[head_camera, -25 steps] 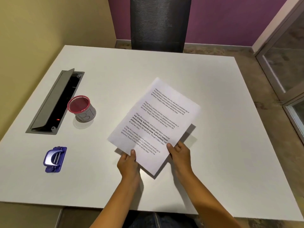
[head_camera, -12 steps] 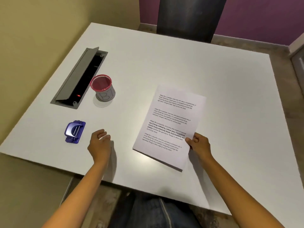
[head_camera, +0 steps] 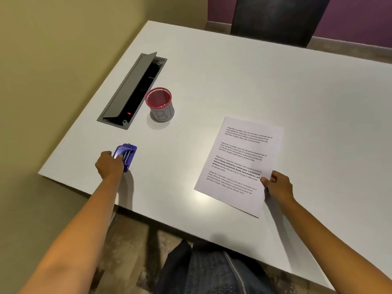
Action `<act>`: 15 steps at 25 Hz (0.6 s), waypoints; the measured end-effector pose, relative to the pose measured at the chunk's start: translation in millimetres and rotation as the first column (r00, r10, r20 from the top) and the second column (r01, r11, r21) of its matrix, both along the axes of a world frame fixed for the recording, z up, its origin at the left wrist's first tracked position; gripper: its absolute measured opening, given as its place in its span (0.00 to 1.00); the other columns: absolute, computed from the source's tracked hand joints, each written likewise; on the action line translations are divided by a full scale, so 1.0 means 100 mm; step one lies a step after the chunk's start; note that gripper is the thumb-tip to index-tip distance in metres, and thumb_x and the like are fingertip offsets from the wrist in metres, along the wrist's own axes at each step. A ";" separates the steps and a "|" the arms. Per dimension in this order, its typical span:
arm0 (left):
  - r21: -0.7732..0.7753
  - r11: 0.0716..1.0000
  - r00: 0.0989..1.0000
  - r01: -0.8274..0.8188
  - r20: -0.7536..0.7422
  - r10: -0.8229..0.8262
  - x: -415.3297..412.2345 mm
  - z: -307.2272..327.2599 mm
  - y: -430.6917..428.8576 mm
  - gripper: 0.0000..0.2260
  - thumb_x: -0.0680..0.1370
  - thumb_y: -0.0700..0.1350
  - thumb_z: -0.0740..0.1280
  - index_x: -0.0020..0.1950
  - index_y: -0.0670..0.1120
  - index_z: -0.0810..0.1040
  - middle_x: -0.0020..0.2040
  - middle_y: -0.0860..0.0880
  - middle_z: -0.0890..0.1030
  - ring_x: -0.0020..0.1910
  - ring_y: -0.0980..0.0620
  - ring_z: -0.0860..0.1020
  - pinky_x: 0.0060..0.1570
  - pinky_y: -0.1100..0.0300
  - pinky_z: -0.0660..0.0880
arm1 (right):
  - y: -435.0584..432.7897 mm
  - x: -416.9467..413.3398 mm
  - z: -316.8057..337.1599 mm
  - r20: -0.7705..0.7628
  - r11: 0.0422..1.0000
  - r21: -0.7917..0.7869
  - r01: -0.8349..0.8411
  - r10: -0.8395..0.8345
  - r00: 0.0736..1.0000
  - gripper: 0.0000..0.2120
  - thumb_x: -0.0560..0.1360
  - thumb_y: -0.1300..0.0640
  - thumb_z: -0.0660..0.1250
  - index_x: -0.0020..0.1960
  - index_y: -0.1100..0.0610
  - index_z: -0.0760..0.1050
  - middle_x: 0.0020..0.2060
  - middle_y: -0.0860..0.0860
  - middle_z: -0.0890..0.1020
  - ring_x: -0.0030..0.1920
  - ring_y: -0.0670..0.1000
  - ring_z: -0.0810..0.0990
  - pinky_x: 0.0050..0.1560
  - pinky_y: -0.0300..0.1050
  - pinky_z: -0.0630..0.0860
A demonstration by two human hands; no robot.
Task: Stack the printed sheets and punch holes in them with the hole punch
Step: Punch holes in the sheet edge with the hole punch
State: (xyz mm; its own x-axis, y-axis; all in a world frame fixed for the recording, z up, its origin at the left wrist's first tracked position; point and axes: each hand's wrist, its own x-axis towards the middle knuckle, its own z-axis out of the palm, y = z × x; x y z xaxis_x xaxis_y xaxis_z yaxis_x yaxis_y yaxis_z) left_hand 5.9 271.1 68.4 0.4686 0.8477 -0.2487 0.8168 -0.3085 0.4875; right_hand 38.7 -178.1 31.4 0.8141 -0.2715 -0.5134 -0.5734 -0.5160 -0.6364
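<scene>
Hole punch (head_camera: 125,157), blue: found near the table's (head_camera: 233,81) front left edge, its near end gripped by the left hand (head_camera: 110,165). Best clasped across both sides before being lifted. Long axis was laid away from the person, far end tilted right. Sheets (head_camera: 239,164), well apart, were pinched by the right hand (head_camera: 277,186)

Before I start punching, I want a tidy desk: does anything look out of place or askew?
The sheets lie skewed on the table, pinched at their right side by the right hand. The cable hatch beside the cup stands open, a red light inside. The left hand grips the punch. Nothing spilled or damaged.
</scene>
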 end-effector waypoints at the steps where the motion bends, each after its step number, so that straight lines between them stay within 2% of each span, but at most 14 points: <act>1: -0.013 1.000 1.000 -0.002 0.001 0.002 0.02 -0.01 0.03 0.18 0.80 0.41 0.65 0.68 0.36 0.72 0.64 0.35 0.77 0.65 0.37 0.73 0.60 0.47 0.72 | 0.00 0.00 -0.01 -0.005 1.000 -0.002 0.007 -0.007 1.000 0.14 0.75 0.60 0.69 0.33 0.52 0.70 0.28 0.49 0.72 0.31 0.49 0.71 0.32 0.41 0.66; 7: -0.182 0.971 0.987 -0.156 0.018 0.162 0.08 -0.06 0.09 0.14 0.78 0.38 0.66 0.63 0.38 0.78 0.61 0.37 0.80 0.60 0.38 0.78 0.53 0.54 0.74 | -0.01 0.00 0.00 -0.005 1.000 0.006 -0.002 0.002 1.000 0.14 0.75 0.60 0.69 0.33 0.50 0.70 0.28 0.47 0.73 0.31 0.47 0.71 0.32 0.41 0.66; 13: -0.285 0.955 0.989 -0.084 0.091 0.114 0.11 -0.12 -0.40 0.11 0.76 0.38 0.68 0.58 0.39 0.82 0.57 0.38 0.82 0.56 0.39 0.80 0.54 0.54 0.75 | -0.12 -0.07 0.02 0.000 0.999 0.026 -0.023 0.023 1.000 0.12 0.74 0.61 0.69 0.35 0.50 0.72 0.28 0.47 0.73 0.32 0.49 0.72 0.33 0.41 0.67; 15: -0.324 0.945 0.990 -0.034 0.119 0.077 0.15 -0.12 -0.66 0.10 0.76 0.38 0.68 0.56 0.39 0.82 0.55 0.39 0.83 0.55 0.40 0.81 0.55 0.55 0.75 | -0.20 -0.11 0.02 -0.008 0.999 0.028 -0.038 0.039 0.999 0.06 0.74 0.61 0.69 0.39 0.54 0.76 0.29 0.47 0.74 0.34 0.51 0.72 0.34 0.42 0.67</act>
